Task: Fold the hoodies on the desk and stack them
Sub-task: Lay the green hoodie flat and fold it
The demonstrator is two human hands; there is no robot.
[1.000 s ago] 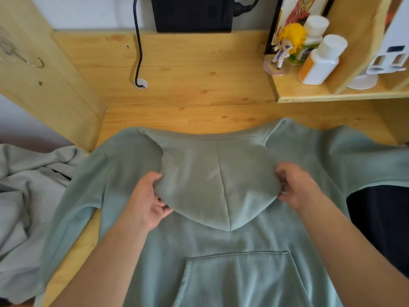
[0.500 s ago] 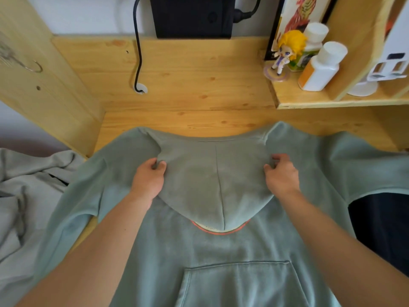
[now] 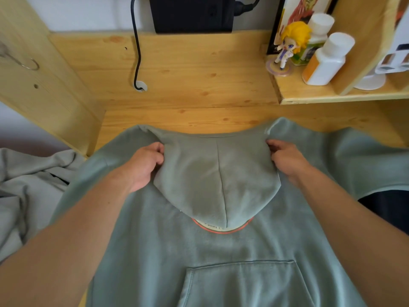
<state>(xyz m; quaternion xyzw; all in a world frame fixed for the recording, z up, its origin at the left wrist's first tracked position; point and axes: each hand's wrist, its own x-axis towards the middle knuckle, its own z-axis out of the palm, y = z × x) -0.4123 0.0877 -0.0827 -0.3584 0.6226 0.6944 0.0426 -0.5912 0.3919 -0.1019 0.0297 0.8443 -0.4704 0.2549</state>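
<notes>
A sage-green hoodie lies front up on the wooden desk, its kangaroo pocket near the bottom of the view. Its hood is folded down over the chest and covers most of a round orange-rimmed print. My left hand grips the hood's left edge near the shoulder with curled fingers. My right hand grips the hood's right edge the same way. Both sleeves spread out to the sides. A second, light grey hoodie lies crumpled off the desk's left edge.
A black cable runs down the back panel into a desk hole. A shelf at the back right holds a yellow-haired figurine and white bottles. A wooden side panel stands at the left. Something dark lies right of the hoodie.
Both hands slid up along the hood's edges toward the shoulders and pulled the hood flatter. The hood's tip moved up, uncovering part of the orange-rimmed print.
</notes>
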